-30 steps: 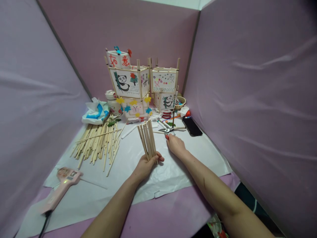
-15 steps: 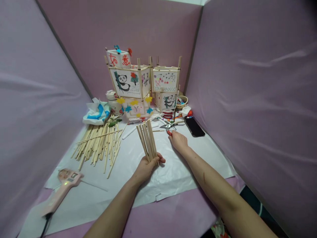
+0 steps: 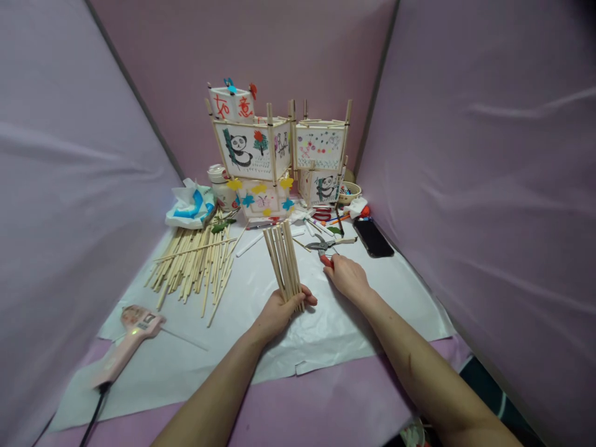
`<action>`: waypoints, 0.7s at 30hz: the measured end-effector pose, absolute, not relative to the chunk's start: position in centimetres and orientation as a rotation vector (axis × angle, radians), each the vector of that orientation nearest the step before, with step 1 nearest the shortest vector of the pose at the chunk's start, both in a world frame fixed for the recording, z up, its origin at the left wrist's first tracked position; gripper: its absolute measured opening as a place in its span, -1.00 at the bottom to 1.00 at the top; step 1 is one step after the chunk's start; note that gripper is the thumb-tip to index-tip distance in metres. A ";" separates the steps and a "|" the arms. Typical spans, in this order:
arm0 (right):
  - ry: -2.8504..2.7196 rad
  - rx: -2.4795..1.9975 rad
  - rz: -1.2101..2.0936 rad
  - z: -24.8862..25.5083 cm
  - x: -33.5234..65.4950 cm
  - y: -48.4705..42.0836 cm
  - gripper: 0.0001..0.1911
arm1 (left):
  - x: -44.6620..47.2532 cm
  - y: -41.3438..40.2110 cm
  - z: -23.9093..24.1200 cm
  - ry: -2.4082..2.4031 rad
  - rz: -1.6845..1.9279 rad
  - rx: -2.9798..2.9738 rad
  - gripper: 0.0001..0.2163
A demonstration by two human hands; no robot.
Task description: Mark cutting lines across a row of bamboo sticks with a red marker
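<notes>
My left hand [image 3: 278,312] is closed round the lower end of a bundle of wooden sticks [image 3: 283,259], which stands upright on the white paper [image 3: 326,329]. To its right my right hand [image 3: 348,277] lies low over the paper with the fingers stretched forward and nothing in them. Its fingertips point at a pair of metal cutters [image 3: 321,244] a short way ahead and stop just short of them.
A heap of loose sticks [image 3: 193,264] lies at the left. A pink glue gun [image 3: 128,335] with a cord is at the near left. Paper lanterns [image 3: 274,155] stand at the back, with a black phone [image 3: 373,238], pens and a small bowl [image 3: 348,192] nearby. Pink walls close in on three sides.
The view has shifted a little. My right hand has drawn slightly back from the cutters. My left hand still holds the stick bundle upright.
</notes>
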State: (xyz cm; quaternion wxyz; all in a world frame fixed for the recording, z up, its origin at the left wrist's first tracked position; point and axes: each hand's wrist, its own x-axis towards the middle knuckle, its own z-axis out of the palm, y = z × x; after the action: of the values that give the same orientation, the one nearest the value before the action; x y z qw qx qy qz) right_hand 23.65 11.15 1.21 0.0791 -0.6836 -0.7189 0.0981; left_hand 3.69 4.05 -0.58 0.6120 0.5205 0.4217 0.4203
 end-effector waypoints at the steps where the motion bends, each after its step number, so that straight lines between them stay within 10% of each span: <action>1: -2.132 -1.969 0.318 1.6 23.5 10.9 -0.70 | 3.7 4.1 -0.6 0.937 0.969 1.165 -0.67; 11: -1.558 -0.590 2.045 3.9 18.1 10.2 -0.51 | 4.0 3.9 -0.8 0.700 0.799 0.886 -0.63; 21: -1.122 -0.746 2.082 0.8 17.9 11.6 -0.56 | 3.9 3.7 -1.4 0.664 0.831 0.671 -0.55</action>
State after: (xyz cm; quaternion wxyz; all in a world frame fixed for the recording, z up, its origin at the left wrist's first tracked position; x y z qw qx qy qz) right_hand 17.89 11.56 0.77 0.3250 -0.2844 -0.4279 0.7939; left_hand 3.85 3.67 -1.44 0.8088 0.3138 0.3104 0.3886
